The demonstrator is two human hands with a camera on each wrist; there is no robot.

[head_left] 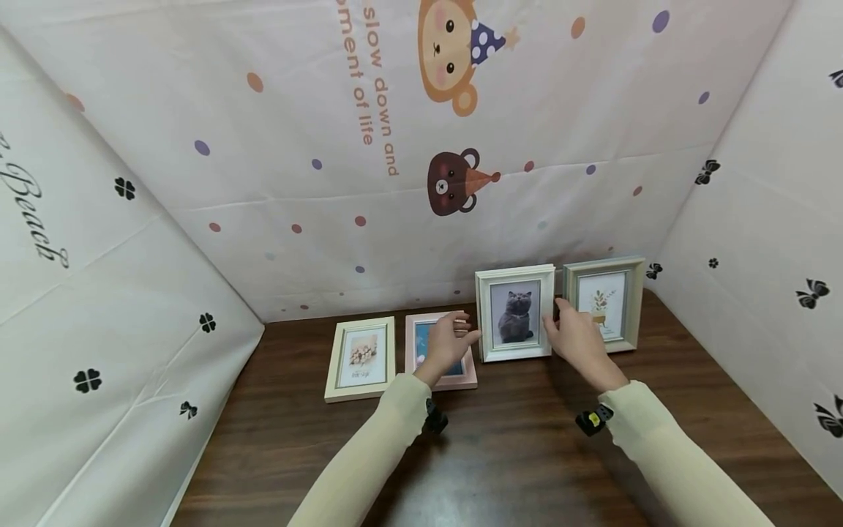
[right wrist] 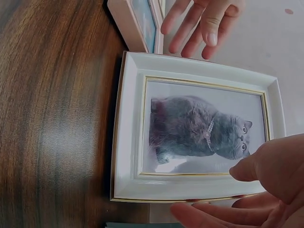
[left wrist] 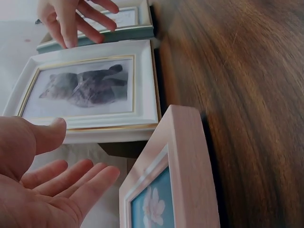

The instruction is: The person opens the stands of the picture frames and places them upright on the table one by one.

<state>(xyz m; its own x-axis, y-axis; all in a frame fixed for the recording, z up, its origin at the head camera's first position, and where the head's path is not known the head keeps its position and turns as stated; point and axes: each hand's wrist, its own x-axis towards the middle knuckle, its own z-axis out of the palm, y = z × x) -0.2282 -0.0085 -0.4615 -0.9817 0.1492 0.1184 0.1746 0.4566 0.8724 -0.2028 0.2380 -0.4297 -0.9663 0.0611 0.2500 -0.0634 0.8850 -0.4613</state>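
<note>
A white picture frame (head_left: 484,315) with a photo of a grey cat stands upright at the back of the table, between the two hands. My left hand (head_left: 449,340) is by its left side, in front of a pink frame (head_left: 465,382) that it partly hides. Relaxed fingers and a spread thumb show on that hand in the left wrist view, with nothing held. My right hand (head_left: 578,340) is at the cat frame's right edge, thumb toward the front and fingers loosely extended beside the edge. Whether the right fingertips touch the frame I cannot tell.
A beige-green frame (head_left: 634,307) with a plant picture stands at the right, partly behind my right hand. Farthest left is a cream frame (head_left: 334,362) with a flower picture. Printed cloth (head_left: 369,249) rises behind the dark wooden table (head_left: 514,439).
</note>
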